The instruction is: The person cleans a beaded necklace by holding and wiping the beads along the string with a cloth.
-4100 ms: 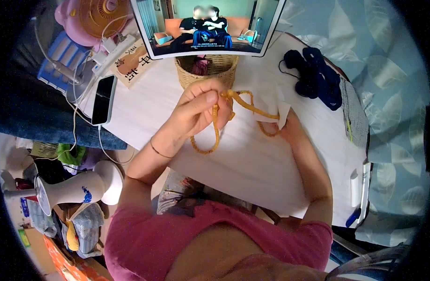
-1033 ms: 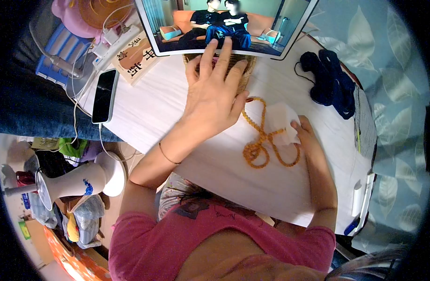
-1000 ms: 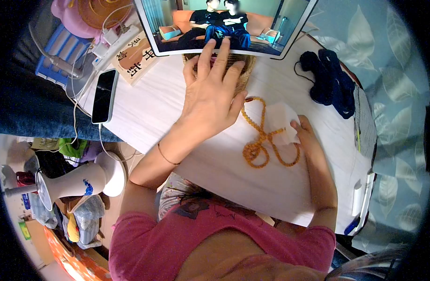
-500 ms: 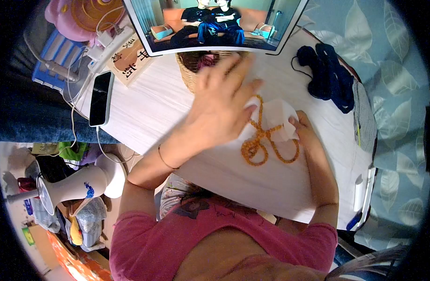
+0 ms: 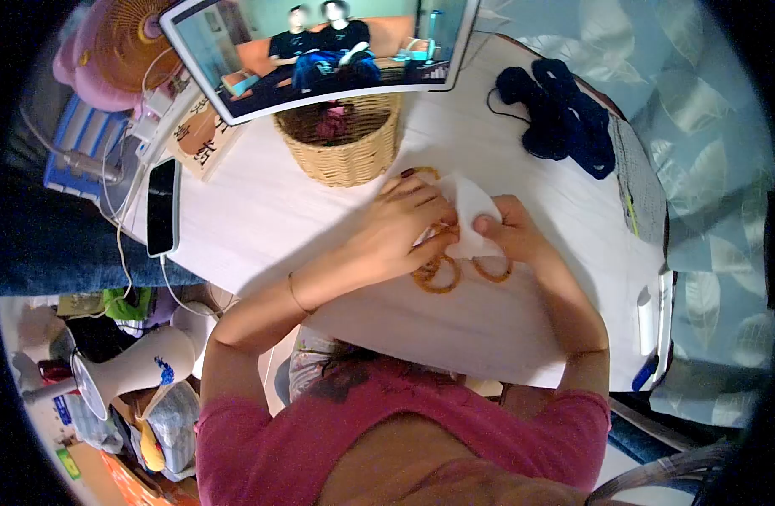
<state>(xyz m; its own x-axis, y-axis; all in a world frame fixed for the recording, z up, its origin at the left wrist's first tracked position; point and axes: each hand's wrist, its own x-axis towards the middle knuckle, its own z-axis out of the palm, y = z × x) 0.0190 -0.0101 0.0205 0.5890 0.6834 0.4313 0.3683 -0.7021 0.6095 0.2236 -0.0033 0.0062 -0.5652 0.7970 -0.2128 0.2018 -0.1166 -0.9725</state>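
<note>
A string of orange beads (image 5: 441, 284) lies looped on the white tabletop in front of me. My left hand (image 5: 411, 221) is over its middle, with fingers curled and beads showing between thumb and fingertips. Part of the string passes out of sight beneath that hand. A thin white sheet, like tissue (image 5: 476, 215), stands partly upright over the beads, close against the left fingertips. On its other side, my right hand (image 5: 517, 234) pinches the sheet's edge between thumb and bent fingers.
Behind the beads stands a wicker basket (image 5: 341, 156), below a tablet (image 5: 320, 93) playing a video. Dark blue yarn (image 5: 560, 118) lies at the back right. On the left are a charging phone (image 5: 162, 207), a book (image 5: 204, 139) and a power strip (image 5: 156, 118).
My left hand has come down from beside the basket onto the beads, and its fingers have closed. My right hand keeps hold of the white sheet. The view has shifted, showing more of the basket.
</note>
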